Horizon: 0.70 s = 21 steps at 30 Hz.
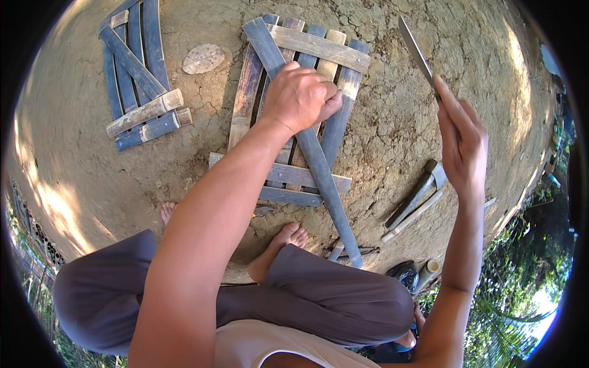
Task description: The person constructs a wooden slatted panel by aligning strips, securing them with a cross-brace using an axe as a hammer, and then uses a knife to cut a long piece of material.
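A slatted panel of split bamboo (343, 129) lies on the ground in front of me, its upright slats joined by cross strips at both ends. A long grey bamboo strip (319, 165) runs diagonally over it, from the upper left corner past the lower edge toward my knee. My left hand (300, 97) is closed in a fist around this strip, near the panel's upper half. Raised to the right of the panel, my right hand (463, 138) grips a long-bladed knife (415, 49), its blade pointing up and away. The handle is mostly hidden by the fingers.
At the far left lies another bamboo panel (135, 67) with a diagonal brace. A dry leaf (204, 58) rests between the panels. On the right are a hatchet-like tool (417, 193) and a thin stick (412, 216). A bamboo tube (427, 274) stands beside my knee.
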Each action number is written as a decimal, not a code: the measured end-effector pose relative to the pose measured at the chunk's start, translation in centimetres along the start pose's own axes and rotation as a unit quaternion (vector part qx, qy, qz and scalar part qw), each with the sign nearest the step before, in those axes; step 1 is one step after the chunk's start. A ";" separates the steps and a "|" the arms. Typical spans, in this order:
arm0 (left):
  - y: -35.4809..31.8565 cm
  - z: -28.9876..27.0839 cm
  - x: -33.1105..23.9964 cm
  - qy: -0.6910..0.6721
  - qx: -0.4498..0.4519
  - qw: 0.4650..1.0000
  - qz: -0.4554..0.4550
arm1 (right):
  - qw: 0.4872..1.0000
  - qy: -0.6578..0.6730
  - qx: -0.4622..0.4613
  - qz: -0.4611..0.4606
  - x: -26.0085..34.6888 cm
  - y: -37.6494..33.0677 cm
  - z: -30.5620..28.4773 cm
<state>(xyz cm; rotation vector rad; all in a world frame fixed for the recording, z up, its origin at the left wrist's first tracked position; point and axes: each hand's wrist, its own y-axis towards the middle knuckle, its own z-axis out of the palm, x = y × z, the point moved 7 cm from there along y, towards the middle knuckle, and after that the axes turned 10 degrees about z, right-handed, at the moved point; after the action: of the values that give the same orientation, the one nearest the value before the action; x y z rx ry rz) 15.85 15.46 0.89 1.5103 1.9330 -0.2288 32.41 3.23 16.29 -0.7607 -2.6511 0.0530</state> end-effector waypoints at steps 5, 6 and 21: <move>-0.1 -0.4 0.1 0.003 0.014 1.000 -0.004 | 0.981 -0.011 0.180 0.070 5.9 -9.7 -1.8; 0.1 -0.6 -0.1 -0.011 -0.002 1.000 0.005 | 0.970 -0.042 0.223 0.081 7.4 -11.2 -1.2; 0.0 0.0 -0.1 -0.024 -0.021 0.999 0.019 | 0.892 -0.250 0.350 0.139 14.6 -14.0 7.8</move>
<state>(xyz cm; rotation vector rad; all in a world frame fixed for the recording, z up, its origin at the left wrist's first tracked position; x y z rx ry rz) 15.88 15.42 0.95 1.4996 1.8595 -0.2042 11.12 -0.59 16.10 -0.9303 -2.6121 1.3627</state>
